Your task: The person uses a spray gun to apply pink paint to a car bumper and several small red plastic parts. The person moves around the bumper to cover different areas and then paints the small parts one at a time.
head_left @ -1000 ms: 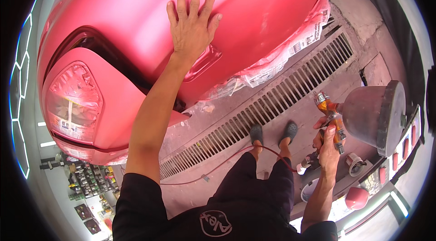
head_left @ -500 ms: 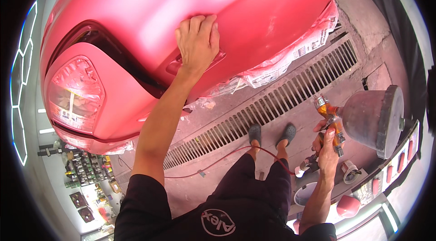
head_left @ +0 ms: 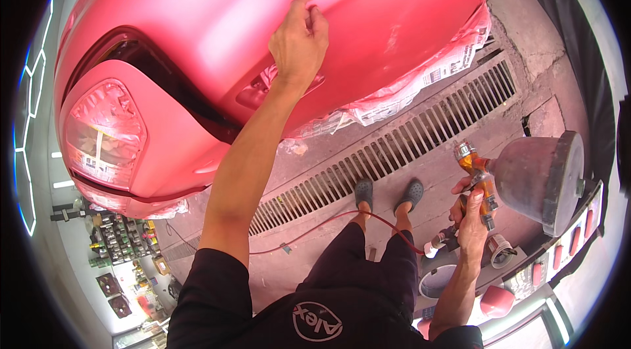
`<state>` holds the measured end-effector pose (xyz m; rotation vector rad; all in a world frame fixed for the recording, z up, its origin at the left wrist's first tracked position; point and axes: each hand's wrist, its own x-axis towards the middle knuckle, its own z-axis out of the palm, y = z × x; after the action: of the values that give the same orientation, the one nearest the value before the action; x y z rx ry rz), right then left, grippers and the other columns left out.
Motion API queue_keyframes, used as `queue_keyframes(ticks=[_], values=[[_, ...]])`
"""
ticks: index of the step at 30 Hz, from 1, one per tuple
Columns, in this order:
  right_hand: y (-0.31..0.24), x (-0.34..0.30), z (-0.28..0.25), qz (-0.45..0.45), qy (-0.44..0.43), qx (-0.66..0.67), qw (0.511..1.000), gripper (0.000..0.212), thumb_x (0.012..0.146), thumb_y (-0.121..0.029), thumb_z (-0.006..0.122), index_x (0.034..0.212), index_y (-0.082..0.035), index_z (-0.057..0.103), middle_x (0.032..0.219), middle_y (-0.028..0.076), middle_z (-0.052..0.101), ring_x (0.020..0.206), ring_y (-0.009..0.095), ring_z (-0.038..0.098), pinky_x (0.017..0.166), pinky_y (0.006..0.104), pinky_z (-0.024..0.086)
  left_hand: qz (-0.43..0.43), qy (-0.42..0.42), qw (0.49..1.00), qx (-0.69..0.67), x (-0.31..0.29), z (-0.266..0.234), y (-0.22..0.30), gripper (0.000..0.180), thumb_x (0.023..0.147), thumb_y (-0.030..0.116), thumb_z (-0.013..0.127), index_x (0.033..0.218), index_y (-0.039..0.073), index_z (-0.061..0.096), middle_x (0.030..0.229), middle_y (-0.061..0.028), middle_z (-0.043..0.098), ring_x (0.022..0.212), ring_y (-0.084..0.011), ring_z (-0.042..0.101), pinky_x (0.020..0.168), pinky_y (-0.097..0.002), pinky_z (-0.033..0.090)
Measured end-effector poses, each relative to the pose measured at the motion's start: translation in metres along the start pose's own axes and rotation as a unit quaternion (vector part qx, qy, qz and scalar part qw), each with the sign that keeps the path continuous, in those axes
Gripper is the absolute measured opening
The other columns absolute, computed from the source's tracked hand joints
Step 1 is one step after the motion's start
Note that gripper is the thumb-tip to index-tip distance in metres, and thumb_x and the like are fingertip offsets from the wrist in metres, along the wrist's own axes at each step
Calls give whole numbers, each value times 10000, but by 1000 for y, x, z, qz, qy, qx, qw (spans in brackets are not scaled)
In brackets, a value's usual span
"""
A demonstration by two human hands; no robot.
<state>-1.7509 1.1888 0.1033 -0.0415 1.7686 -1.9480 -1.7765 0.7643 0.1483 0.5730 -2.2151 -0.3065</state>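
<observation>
A paint-covered pinkish-red car panel (head_left: pixel 368 14) fills the upper view, with a recess (head_left: pixel 253 89) low on it. Over this panel, above the recess, is my left hand (head_left: pixel 299 46). Its fingers are curled, thumb and forefinger close together; whether a small thing sits between them is hidden, as is any contact with the paint. At the right, my right hand (head_left: pixel 472 217) grips a spray gun (head_left: pixel 483 181) with an orange body and silver nozzle. The gun's large cloudy cup (head_left: pixel 532 178) with a dark lid juts to the right, and the nozzle tilts up and left.
Masking paper (head_left: pixel 401 96) hangs along the panel's lower edge. A masked lamp (head_left: pixel 105 132) and a dark opening are at left. A floor grate (head_left: pixel 388 152) crosses below the car. A red hose (head_left: pixel 335 221) runs past my legs. Shelves stand lower left; containers sit beside my right forearm.
My left hand has moved up and slightly right over the panel, uncovering more of the recess, and its forefinger reaches farther out. The right hand keeps its grip on the spray gun.
</observation>
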Motion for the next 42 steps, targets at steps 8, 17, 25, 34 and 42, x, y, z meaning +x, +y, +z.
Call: queue_keyframes(ticks=[8,17,25,34,42], values=[[1,3,-2,-5,7,3,1000,608,1039,-543,622,1226,35,590,952,80,651,538,42,442,475,211,360,32,-8,999,18,-1,-1,-4,221,951,110,704,1160,61,654,672,-27,636,558,-131,590,579,-317,511],[1,1,1,-4,0,0,1000,576,1050,-524,611,1190,35,608,943,85,658,537,43,441,478,207,368,19,-13,1000,-13,-4,-3,-4,256,947,88,706,1193,56,648,633,-16,552,567,-108,555,582,-304,497],[0,0,2,-4,1,5,1000,590,1045,-531,616,1216,34,596,951,87,655,543,42,441,477,209,367,8,-20,1000,-23,-2,-4,1,237,945,88,698,1177,49,663,637,-21,546,563,-117,543,586,-313,501],[4,-1,1,-2,0,12,1000,580,1047,-526,614,1208,30,587,962,86,654,549,42,446,491,211,386,6,-15,999,-31,-3,-3,-1,216,933,84,707,1144,37,700,640,-21,540,570,-114,538,592,-312,505],[1,-1,1,-5,-8,-3,1000,561,1058,-520,597,1182,28,600,958,74,657,550,43,454,496,211,393,7,-5,999,-40,-3,-1,-2,202,932,76,707,1131,39,707,639,-22,538,567,-107,534,592,-308,502]])
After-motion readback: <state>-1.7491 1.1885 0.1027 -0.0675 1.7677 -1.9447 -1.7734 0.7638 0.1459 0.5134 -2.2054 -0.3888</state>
